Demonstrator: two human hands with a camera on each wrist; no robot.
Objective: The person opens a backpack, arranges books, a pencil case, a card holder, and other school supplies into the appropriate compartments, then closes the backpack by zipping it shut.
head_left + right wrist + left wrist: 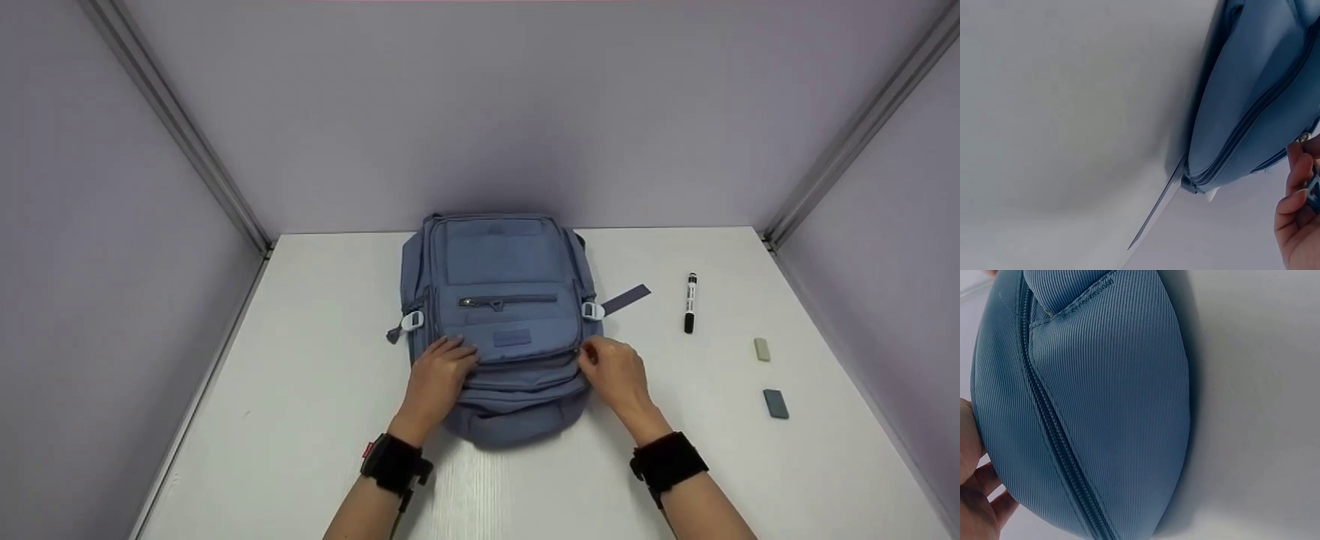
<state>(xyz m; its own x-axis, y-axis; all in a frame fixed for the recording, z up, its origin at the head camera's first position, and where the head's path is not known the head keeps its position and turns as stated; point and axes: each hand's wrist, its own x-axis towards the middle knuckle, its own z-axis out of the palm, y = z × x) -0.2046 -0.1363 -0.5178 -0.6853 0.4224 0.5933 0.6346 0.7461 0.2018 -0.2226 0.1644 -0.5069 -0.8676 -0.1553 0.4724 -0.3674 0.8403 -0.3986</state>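
Observation:
A blue backpack (pixel 506 255) lies front up on the white table, its front pocket creased toward the near end. On its lower left front rests my left hand (pixel 442 367), fingers laid over the fabric; the left wrist view shows only part of that hand (pixel 977 495) at the bag's edge. At the right end of the front pocket's zipper, my right hand (pixel 616 367) pinches the zipper pull (pixel 1313 188) between thumb and curled fingers. The metal zipper slider (pixel 1303 137) shows just above those fingertips in the right wrist view.
Right of the bag lie a white and black marker (pixel 690 304), a pale eraser-like block (pixel 762 349) and a dark green block (pixel 776 403). A dark strap (pixel 627 300) sticks out from the bag's right buckle (pixel 592 310). Grey panels (pixel 495 112) enclose the table.

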